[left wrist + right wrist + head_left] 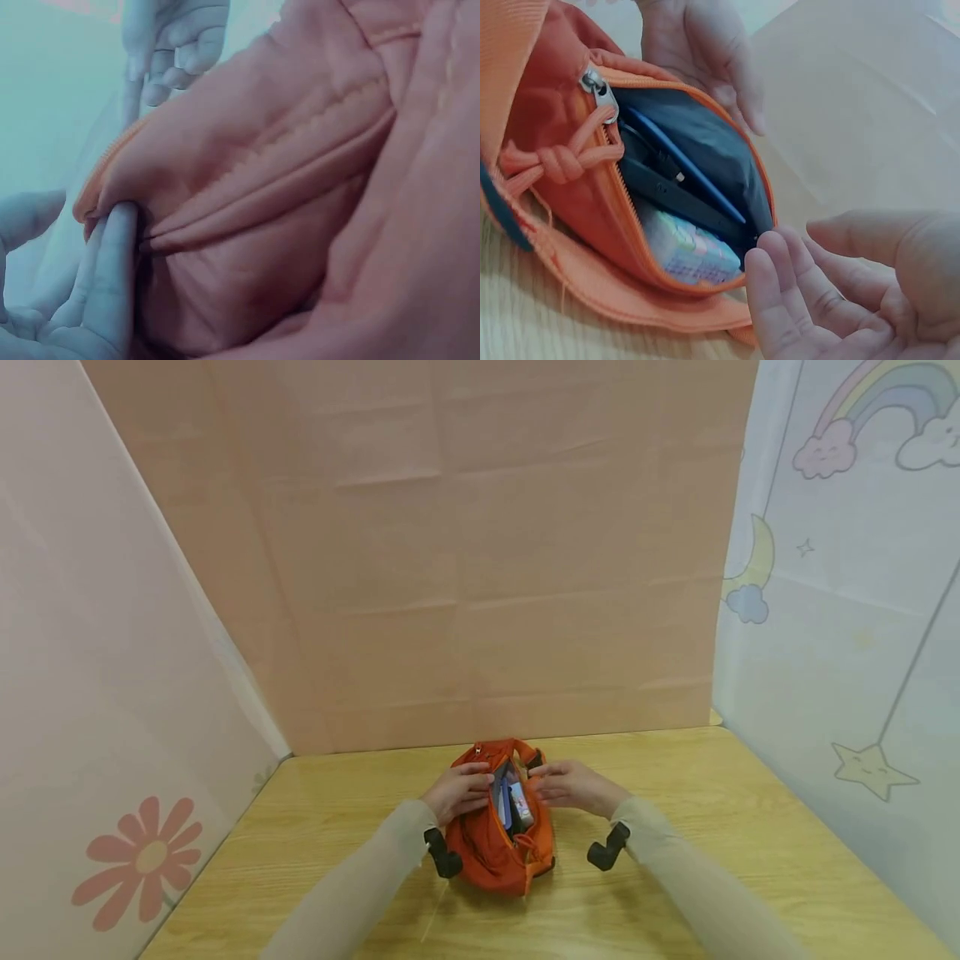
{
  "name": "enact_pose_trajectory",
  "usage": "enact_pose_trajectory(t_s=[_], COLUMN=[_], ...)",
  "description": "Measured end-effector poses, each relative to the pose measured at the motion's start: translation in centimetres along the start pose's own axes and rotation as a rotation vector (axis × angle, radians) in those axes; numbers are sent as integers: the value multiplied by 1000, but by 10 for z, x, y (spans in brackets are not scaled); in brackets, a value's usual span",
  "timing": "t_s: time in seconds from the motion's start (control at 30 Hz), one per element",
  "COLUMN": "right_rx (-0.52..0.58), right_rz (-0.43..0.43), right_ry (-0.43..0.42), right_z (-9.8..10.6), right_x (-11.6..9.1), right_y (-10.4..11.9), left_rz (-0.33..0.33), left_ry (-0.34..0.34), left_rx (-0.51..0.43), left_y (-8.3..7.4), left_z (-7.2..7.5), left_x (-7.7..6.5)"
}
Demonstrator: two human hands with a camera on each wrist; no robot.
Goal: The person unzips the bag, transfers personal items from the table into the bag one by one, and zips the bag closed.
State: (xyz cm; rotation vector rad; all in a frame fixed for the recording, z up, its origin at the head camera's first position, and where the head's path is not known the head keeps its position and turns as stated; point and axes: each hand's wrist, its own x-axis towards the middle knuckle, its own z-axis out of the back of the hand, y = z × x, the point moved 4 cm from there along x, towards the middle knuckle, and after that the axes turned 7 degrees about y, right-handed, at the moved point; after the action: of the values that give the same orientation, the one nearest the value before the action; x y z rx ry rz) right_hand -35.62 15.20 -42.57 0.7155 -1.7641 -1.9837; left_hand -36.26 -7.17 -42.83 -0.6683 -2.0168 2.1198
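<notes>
An orange-red fabric bag lies on the table with its zipped mouth gaping. On its left side, the fingers of my left hand rest nearly straight against the fabric; the left wrist view shows these fingers by the zipper edge. My right hand is at the other side, its relaxed fingertips by the rim of the mouth in the right wrist view. Inside are a printed pack, a long black object, a slim blue-edged item and a small metal-tipped cable end.
A metal zipper pull and a knotted orange cord sit at one end of the mouth. An orange strap runs along the bag's side. Behind the wooden table rises a brown panel; patterned sheets flank it.
</notes>
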Motion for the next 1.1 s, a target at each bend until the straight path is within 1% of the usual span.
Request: enact_pose_trajectory(t_s=[0.13, 0.2, 0.27, 0.37, 0.47, 0.6, 0.7, 0.93, 1.0, 1.1], right_rx=[17, 27, 30, 37, 38, 42, 43, 52, 48, 44], right_rz=[-10, -11, -7, -9, -16, -19, -17, -23, -27, -29], right_ry=[-20, -26, -26, -27, -26, -19, -11, -22, -25, -26], right_z=[3, 5, 5, 6, 5, 4, 4, 7, 6, 5], right_x=[-3, -4, -4, -3, -3, -3, -4, -3, -3, -3], right_y=[-4, -6, -7, -7, -8, -10, -12, -14, -14, -13], left_rz=[15, 12, 4, -11, 3, 31, 35, 30, 26, 26], left_ry=[-37, -43, -36, -5, 7, 17, 54, 185, 206, 207], left_rx=[11, 33, 49, 63, 86, 143, 176, 235, 267, 318], left_y=[-1, -2, -2, -2, -1, -2, -6, -23, -25, -30], left_z=[0, -3, -7, -14, -20, -23, -24, -27, -27, -27], left_x=[1, 0, 0, -1, 0, 0, -1, -10, -14, -20])
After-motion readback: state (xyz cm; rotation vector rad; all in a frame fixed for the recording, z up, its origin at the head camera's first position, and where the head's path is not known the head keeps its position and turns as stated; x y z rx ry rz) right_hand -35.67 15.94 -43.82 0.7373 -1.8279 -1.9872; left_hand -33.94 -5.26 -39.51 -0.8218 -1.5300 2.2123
